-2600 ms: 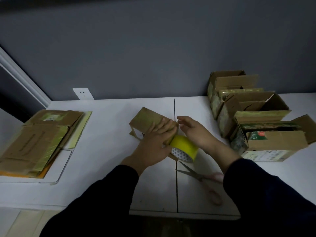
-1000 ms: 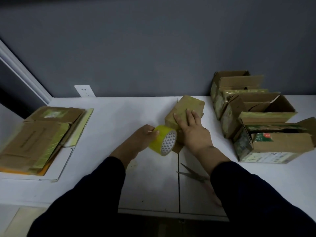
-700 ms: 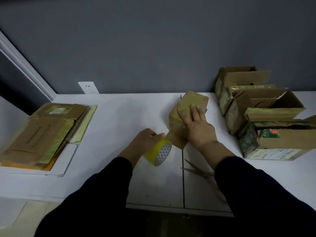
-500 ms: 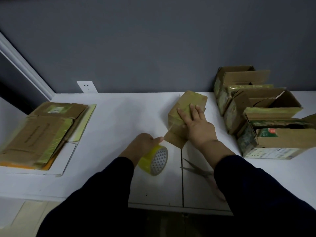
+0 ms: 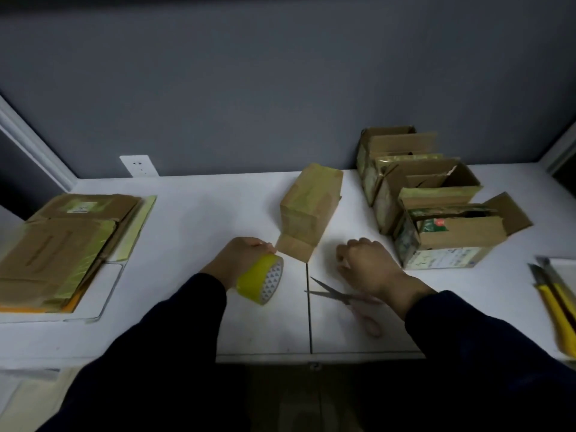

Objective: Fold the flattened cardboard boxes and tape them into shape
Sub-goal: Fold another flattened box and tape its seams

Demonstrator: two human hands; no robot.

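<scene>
A small folded cardboard box (image 5: 308, 210) with yellowish tape over its top lies on the white table (image 5: 193, 232), one flap sticking out toward me. My left hand (image 5: 240, 260) grips a yellow tape roll (image 5: 260, 280) just left of that flap. My right hand (image 5: 364, 266) hovers to the right of the box, off it, with its fingers loosely bent and nothing in them. Scissors (image 5: 330, 294) with pinkish handles lie on the table partly under that hand and wrist.
A stack of flattened cardboard boxes (image 5: 56, 244) lies at the left. Three folded open boxes (image 5: 436, 213) stand in a row at the right. Yellow utility knives (image 5: 554, 300) lie at the right edge. A grey wall with a socket (image 5: 138, 165) backs the table.
My right hand has lifted off the box and come back toward me, above the scissors. My left hand has kept the tape roll near the box's flap.
</scene>
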